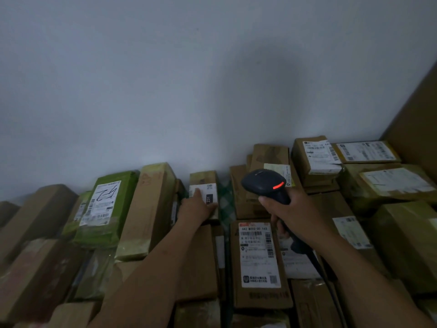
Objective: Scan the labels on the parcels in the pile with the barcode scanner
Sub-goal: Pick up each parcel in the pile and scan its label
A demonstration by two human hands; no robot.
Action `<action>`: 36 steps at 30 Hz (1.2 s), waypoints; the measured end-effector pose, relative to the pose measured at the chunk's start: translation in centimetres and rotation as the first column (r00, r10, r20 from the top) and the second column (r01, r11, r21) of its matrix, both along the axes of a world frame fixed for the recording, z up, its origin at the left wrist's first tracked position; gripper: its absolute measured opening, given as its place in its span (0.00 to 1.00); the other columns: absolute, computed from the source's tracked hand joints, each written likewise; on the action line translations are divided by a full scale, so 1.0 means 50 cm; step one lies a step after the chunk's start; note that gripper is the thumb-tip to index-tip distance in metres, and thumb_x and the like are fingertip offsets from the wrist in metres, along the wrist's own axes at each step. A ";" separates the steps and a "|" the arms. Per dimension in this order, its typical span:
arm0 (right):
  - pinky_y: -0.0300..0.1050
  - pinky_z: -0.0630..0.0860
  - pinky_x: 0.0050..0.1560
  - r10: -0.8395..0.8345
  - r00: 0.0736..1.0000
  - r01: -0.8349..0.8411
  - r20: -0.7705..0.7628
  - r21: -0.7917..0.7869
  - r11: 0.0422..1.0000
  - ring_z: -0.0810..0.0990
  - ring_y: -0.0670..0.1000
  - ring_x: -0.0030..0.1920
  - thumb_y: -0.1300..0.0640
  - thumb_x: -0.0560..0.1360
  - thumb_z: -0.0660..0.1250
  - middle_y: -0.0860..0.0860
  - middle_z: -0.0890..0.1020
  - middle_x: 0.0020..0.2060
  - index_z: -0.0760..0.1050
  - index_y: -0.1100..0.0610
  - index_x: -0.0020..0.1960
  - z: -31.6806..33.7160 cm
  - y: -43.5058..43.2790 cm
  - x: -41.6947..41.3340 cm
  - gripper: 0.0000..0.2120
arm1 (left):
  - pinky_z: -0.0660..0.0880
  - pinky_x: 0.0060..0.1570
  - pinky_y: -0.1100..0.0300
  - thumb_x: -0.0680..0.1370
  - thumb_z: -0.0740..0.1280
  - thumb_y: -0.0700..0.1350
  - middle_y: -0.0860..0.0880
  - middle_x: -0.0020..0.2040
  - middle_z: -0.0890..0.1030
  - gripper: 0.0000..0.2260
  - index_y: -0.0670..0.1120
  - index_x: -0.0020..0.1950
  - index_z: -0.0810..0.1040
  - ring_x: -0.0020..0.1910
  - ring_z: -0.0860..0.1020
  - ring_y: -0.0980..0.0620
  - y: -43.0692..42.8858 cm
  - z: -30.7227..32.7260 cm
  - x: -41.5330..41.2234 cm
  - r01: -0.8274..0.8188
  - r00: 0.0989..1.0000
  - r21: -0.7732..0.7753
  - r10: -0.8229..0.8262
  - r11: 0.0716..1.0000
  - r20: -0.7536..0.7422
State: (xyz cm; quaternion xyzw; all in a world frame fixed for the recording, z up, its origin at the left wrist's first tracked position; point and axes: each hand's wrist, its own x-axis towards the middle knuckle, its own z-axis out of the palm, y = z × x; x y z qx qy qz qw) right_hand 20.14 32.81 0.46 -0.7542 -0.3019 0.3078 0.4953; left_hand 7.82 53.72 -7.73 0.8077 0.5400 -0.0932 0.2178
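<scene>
Reaching forward, the left hand (197,205) rests on a small brown cardboard parcel (204,178) at the back of the pile, close under the pale grey wall (189,91). Its fingers look laid flat across the near part of the parcel's white label (211,188). The right hand (292,213) is wrapped round the grip of a black pistol-shaped barcode scanner (262,182), a red light glowing on its head. The parcel lies ahead and left of the scanner head, its long axis running toward the wall. By my judgement the scanner must swing left, and the fingers must clear the barcode.
</scene>
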 end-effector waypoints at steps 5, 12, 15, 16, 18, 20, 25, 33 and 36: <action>0.44 0.74 0.27 -0.179 0.984 0.178 0.011 0.053 0.983 0.76 0.52 0.23 0.47 0.75 0.70 0.57 0.80 0.29 0.76 0.58 0.42 -0.008 -0.015 0.036 0.14 | 0.71 0.61 0.53 0.82 0.63 0.52 0.41 0.68 0.70 0.19 0.45 0.70 0.69 0.63 0.72 0.45 -0.078 0.077 0.063 0.031 0.939 0.350 -0.147 0.936 0.311; 0.42 0.71 0.23 -0.381 0.924 0.382 -0.025 0.078 0.921 0.75 0.51 0.22 0.48 0.76 0.69 0.56 0.78 0.29 0.74 0.61 0.42 -0.015 -0.054 0.096 0.16 | 0.73 0.61 0.50 0.74 0.62 0.69 0.43 0.67 0.68 0.33 0.51 0.72 0.66 0.65 0.70 0.44 -0.179 0.097 0.187 0.189 0.840 0.251 -0.289 0.949 0.460; 0.43 0.72 0.24 -0.398 0.917 0.399 -0.038 0.075 0.914 0.75 0.50 0.22 0.48 0.76 0.70 0.55 0.78 0.28 0.74 0.60 0.44 -0.023 -0.068 0.105 0.15 | 0.68 0.67 0.45 0.70 0.63 0.73 0.41 0.73 0.60 0.45 0.51 0.79 0.54 0.71 0.63 0.39 -0.201 0.079 0.199 0.219 0.931 0.121 -0.244 0.968 0.271; 0.43 0.73 0.25 -0.396 0.917 0.398 -0.043 0.078 0.914 0.75 0.51 0.22 0.48 0.76 0.70 0.54 0.78 0.29 0.75 0.60 0.44 -0.023 -0.069 0.106 0.15 | 0.66 0.68 0.45 0.70 0.64 0.73 0.41 0.74 0.57 0.47 0.51 0.80 0.50 0.73 0.60 0.38 -0.205 0.080 0.201 0.216 0.939 0.100 -0.234 0.971 0.251; 0.43 0.73 0.25 -0.385 0.922 0.387 -0.048 0.080 0.918 0.75 0.51 0.23 0.48 0.76 0.70 0.54 0.78 0.28 0.75 0.61 0.43 -0.019 -0.068 0.106 0.15 | 0.63 0.69 0.43 0.69 0.65 0.73 0.40 0.75 0.55 0.51 0.50 0.81 0.45 0.74 0.57 0.37 -0.207 0.091 0.206 0.210 0.951 0.089 -0.224 0.974 0.214; 0.43 0.72 0.24 -0.359 0.932 0.361 -0.037 0.074 0.930 0.75 0.50 0.22 0.48 0.76 0.69 0.54 0.78 0.28 0.75 0.60 0.41 -0.013 -0.061 0.104 0.15 | 0.62 0.69 0.42 0.69 0.66 0.73 0.40 0.75 0.54 0.53 0.48 0.81 0.44 0.74 0.56 0.37 -0.205 0.099 0.211 0.210 0.960 0.057 -0.217 0.976 0.178; 0.43 0.73 0.26 -0.260 0.965 0.262 -0.035 0.077 0.962 0.76 0.50 0.23 0.48 0.76 0.69 0.54 0.79 0.29 0.75 0.59 0.42 0.000 -0.034 0.085 0.14 | 0.72 0.63 0.45 0.69 0.75 0.59 0.40 0.68 0.62 0.46 0.51 0.78 0.53 0.67 0.66 0.39 -0.174 0.104 0.166 0.097 0.907 0.097 -0.129 0.990 0.402; 0.45 0.74 0.29 -0.199 0.979 0.202 -0.048 0.067 0.977 0.77 0.52 0.25 0.46 0.75 0.70 0.53 0.80 0.28 0.76 0.58 0.41 -0.020 -0.004 0.059 0.15 | 0.75 0.58 0.45 0.65 0.68 0.71 0.42 0.64 0.68 0.41 0.58 0.74 0.59 0.60 0.73 0.40 -0.160 0.086 0.144 0.150 0.904 -0.055 -0.115 0.987 0.411; 0.45 0.74 0.28 -0.228 0.972 0.231 -0.051 0.072 0.970 0.77 0.53 0.24 0.46 0.74 0.70 0.54 0.81 0.28 0.76 0.58 0.40 -0.023 -0.012 0.067 0.15 | 0.74 0.59 0.42 0.59 0.64 0.76 0.43 0.63 0.69 0.47 0.58 0.73 0.58 0.62 0.71 0.40 -0.164 0.081 0.141 0.130 0.915 -0.015 -0.115 0.991 0.387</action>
